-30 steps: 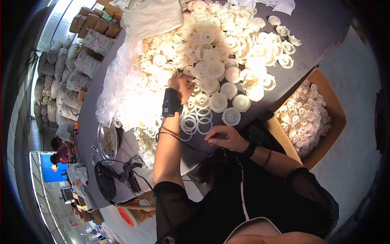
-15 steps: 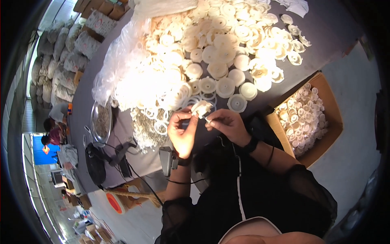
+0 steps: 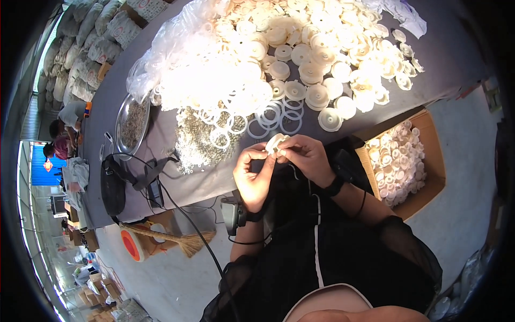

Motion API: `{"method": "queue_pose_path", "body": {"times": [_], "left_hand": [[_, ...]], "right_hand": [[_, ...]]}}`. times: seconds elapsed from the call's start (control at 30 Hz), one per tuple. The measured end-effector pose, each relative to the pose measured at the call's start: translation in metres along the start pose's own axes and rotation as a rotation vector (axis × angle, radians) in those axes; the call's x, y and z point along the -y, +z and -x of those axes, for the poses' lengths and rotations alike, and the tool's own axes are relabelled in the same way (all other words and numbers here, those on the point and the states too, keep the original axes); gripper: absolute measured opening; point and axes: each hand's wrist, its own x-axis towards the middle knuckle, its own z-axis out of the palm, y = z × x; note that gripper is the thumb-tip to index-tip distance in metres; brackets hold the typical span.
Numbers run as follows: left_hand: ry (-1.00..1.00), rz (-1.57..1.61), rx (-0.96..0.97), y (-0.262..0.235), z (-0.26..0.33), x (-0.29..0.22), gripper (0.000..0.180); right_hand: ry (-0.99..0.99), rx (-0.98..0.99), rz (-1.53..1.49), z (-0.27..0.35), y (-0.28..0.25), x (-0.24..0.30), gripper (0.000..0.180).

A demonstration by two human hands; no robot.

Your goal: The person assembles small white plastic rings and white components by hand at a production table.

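Note:
Just off the table's near edge, my left hand [image 3: 251,180] pinches a small round white plastic part [image 3: 276,141] between thumb and fingers. Its thumb and fingertips hide the lower side. My right hand [image 3: 308,161] is closed, its fingertips pressed against the right side of that same part; anything small between those fingertips cannot be made out. Straight beyond both hands lie several loose translucent white rings [image 3: 290,122]. A large heap of similar round white plastic parts [image 3: 317,95] spreads over the table behind the rings.
A cardboard box [image 3: 437,180] of white parts stands at the right. Small metallic pieces [image 3: 199,144] are heaped left of my hands, beside an oval metal tray [image 3: 124,149]. A black cable [image 3: 188,214] hangs over the table edge; a broom [image 3: 196,243] lies below.
My right hand has moved left and up to meet the part in my left hand; earlier its pinched fingers were apart from it. The view has shifted, and both hands are farther from the heap.

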Motion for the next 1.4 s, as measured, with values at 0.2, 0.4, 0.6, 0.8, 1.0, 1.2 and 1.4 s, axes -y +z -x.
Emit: {"method": "queue_pose_path", "body": {"times": [0.2,0.4,0.6,0.8,1.0,1.2,1.4], "left_hand": [[0.014,0.02,-0.028,0.0,0.005,0.006,0.014],[-0.099,-0.02,-0.134,-0.016,0.0,0.028,0.011],[-0.235,-0.286,-0.079,-0.033,-0.01,0.037,0.007],[0.135,-0.723,-0.084,-0.023,-0.025,0.044,0.012],[0.11,-0.599,-0.229,-0.037,-0.022,0.043,0.015],[0.075,-0.885,-0.434,-0.081,0.005,0.058,0.023],[0.038,-1.068,-0.463,-0.097,0.015,0.063,0.019]], "right_hand": [[0.064,0.01,0.039,0.002,0.001,0.001,0.009],[0.089,0.012,0.145,0.005,-0.003,-0.003,0.007],[0.076,-0.093,0.043,0.002,-0.019,-0.005,0.006],[0.1,-0.088,0.034,-0.002,-0.018,-0.011,0.006],[0.116,-0.069,0.079,-0.001,-0.024,-0.015,0.008],[0.151,-0.065,0.132,-0.002,-0.022,-0.015,0.007],[0.131,-0.085,0.166,-0.003,-0.021,-0.015,0.007]]}}
